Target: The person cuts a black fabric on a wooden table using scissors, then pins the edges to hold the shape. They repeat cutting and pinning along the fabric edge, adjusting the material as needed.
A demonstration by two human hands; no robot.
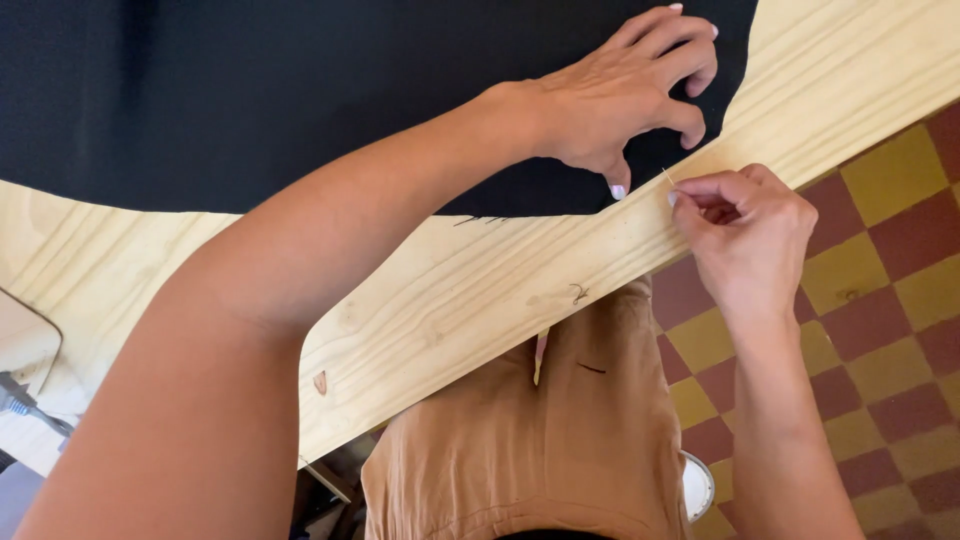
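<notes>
Wooden table [480,290]: needle [667,177] between hands

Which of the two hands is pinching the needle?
The right hand, at the table's edge, pinches the thin needle between its fingertips. The left hand lies spread on the black fabric, holding nothing.

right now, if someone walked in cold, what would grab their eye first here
The big sheet of black fabric fills the upper part of the view, spread over a pale wooden table. At its lower right edge the left hand presses down on the cloth while the right hand pinches a thin needle beside it. Below the table edge, tan clothing and a red and yellow checkered floor stand out.
</notes>
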